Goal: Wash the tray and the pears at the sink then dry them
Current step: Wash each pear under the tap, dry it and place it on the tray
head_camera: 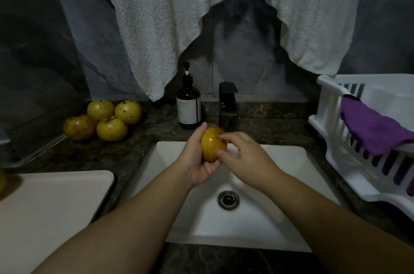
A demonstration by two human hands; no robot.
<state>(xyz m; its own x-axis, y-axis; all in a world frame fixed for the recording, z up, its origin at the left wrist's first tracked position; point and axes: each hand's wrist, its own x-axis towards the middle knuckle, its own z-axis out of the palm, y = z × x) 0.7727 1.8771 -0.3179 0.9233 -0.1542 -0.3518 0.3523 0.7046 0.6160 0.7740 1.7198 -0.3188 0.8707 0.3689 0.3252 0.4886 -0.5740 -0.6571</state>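
Note:
A wet yellow-brown pear (212, 146) is held over the white sink (280, 217), just below the dark faucet (228, 105). My left hand (197, 157) cups it from the left and underneath, fingers curled round it. My right hand (244, 155) pinches its right side with thumb and fingertips. Several more spotted yellow pears (105, 120) lie in a heap on the dark counter at the back left. A clear glass tray (33, 152) lies on the counter at the far left, partly out of view. A white towel (201, 16) hangs above the sink.
A brown soap pump bottle (188, 108) stands left of the faucet. A white dish rack (358, 139) with a purple cloth (376, 130) draped over its rim sits on the right. A pale board (49, 211) lies at the near left, a pear (1, 180) at its edge.

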